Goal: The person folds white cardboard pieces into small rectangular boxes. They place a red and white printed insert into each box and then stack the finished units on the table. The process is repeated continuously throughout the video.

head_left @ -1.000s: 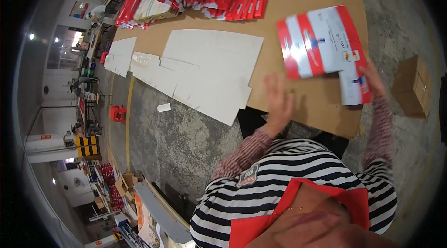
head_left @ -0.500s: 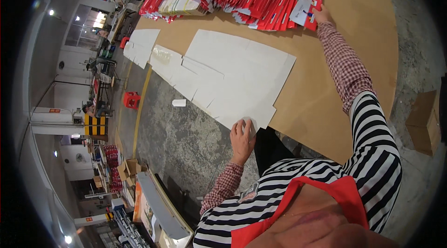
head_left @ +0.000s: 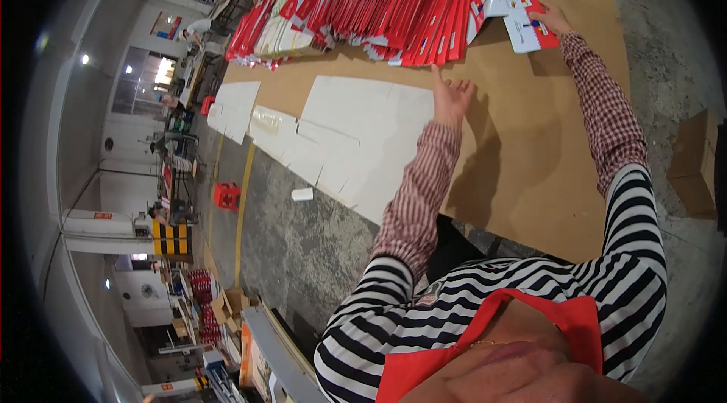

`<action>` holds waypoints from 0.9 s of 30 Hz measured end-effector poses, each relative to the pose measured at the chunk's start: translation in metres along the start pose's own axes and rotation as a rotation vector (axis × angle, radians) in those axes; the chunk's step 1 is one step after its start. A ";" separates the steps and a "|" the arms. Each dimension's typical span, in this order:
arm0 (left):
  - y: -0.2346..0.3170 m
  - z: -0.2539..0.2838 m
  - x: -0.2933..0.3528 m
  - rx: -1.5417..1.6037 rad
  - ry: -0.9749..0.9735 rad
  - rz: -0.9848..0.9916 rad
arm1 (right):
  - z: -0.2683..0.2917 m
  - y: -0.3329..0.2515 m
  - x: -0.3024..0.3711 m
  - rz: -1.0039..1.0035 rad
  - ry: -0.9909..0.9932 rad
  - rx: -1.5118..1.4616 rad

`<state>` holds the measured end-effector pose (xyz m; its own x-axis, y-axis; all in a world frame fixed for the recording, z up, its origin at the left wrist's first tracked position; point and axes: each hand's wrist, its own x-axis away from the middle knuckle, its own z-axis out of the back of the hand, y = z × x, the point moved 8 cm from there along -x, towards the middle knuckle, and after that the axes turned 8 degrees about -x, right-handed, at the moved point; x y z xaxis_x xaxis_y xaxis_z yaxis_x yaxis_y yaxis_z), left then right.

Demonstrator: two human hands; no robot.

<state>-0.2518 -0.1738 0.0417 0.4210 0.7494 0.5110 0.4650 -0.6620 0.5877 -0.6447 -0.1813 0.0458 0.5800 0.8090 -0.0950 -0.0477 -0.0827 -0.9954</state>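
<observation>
I have the right hand (head_left: 554, 18) pinching a red-and-white carton blank (head_left: 521, 15) by its right edge, at the right end of the row of folded cartons (head_left: 382, 6), which probably overlap to support one another. My left hand (head_left: 453, 99), fingers spread, points at the row's near side; contact I cannot tell. White cardboard (head_left: 367, 119) lies flat on the table (head_left: 549, 168).

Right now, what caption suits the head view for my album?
A red-and-white card in the grip of the right hand, the left hand near a red stack.

One held carton (head_left: 524, 6); one white scrap (head_left: 302, 194) — stacked cartons (head_left: 386, 6) uncountable.
</observation>
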 end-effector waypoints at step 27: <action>0.064 0.040 -0.069 -0.002 -0.018 0.036 | -0.227 0.035 0.025 -0.207 -0.014 0.202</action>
<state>-0.2194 -0.2684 0.0188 0.4515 0.7247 0.5205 0.4480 -0.6887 0.5701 -0.4476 -0.2962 0.0110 0.5832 0.8046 0.1116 -0.0911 0.2013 -0.9753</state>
